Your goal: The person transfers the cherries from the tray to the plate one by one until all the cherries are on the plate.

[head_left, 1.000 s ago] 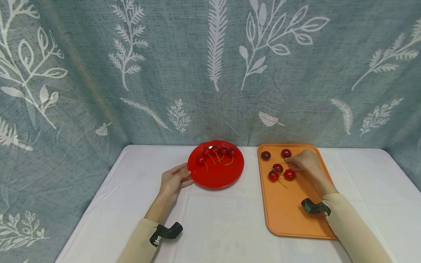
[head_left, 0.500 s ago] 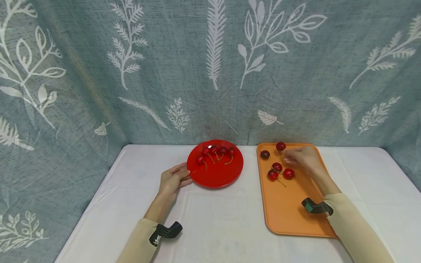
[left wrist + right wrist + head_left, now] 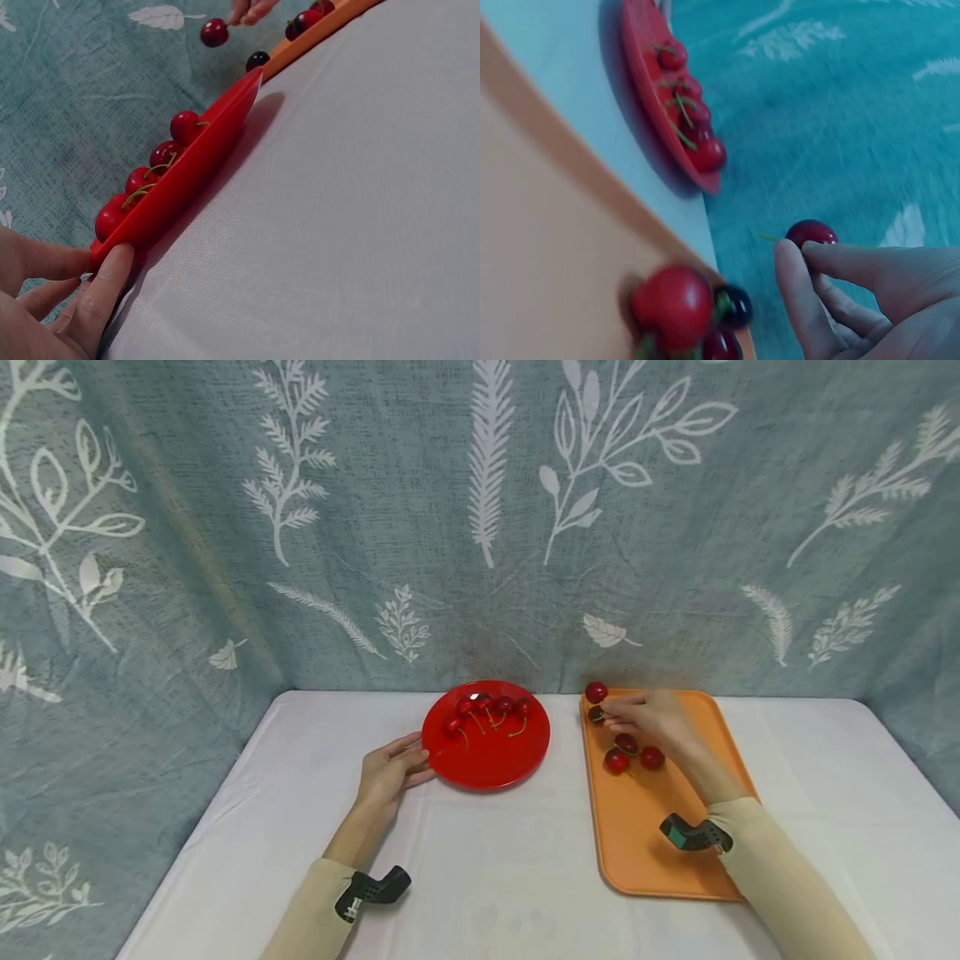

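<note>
I have the right hand (image 3: 648,718) clamped on a glossy, round cherry (image 3: 596,692), thumb and index finger pinching it over the far left corner of the orange tray (image 3: 645,860). On my right wrist view, a short green stem (image 3: 768,238) points left past the thumb tip; fingertips hide the rest. The tray is rectangular with rounded corners, its long axis running from the far edge of the white-clothed desk (image 3: 487,868) toward the near one; a sleeve (image 3: 787,868) covers its near right corner. I see a dark cherry (image 3: 596,714) at the far left corner, partly hidden by fingertips, and three cherries (image 3: 626,744) bunched nearer. The left hand (image 3: 392,772) grips the left rim of a smooth, round red plate (image 3: 483,768). Five cherries (image 3: 483,702) curve along its far edge, their thin stems mostly pointing nearward.
</note>
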